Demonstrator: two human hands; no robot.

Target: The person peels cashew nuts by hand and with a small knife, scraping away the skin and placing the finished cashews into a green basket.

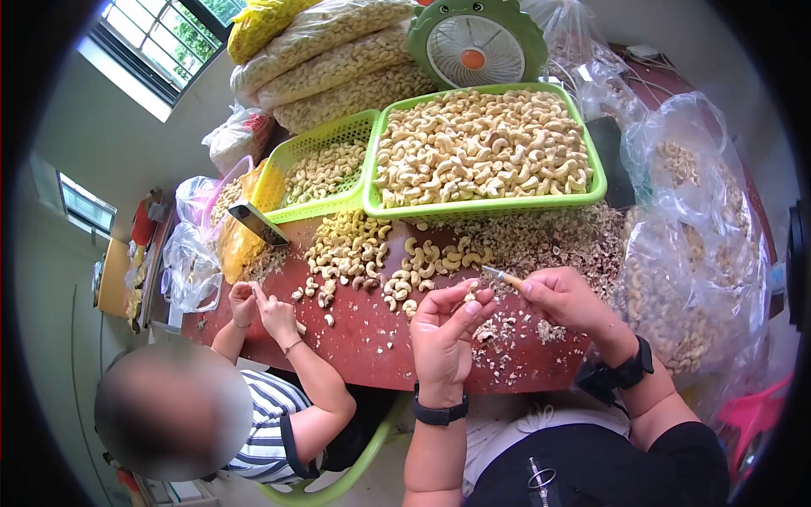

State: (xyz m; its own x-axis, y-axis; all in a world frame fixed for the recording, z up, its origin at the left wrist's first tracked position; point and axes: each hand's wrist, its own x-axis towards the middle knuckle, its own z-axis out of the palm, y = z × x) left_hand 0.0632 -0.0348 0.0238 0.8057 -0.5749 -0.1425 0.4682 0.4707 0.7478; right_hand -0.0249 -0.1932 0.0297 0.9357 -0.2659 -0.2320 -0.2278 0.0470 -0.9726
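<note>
My left hand [443, 338] is raised palm up over the near edge of the table, its thumb and fingertips closed on a cashew nut [471, 296] that is partly covered by the fingers. To its right, my right hand [576, 300] grips the wooden handle of a small knife [507, 279]. The blade points left, just above the nut and apart from it. Behind both hands lie loose cashews [427, 260] and a heap of brown peel scraps [562, 245]. Pale crumbs [503, 342] are scattered on the red table [372, 359] beneath them.
A green basket [498, 201] full of cashews stands at the back, beside a yellow-green basket [325, 205]. Behind are stacked cashew bags [338, 51] and a fan [477, 46]. Clear plastic bags [684, 279] crowd the right. Another person [279, 406] sits at left, near a phone [258, 223].
</note>
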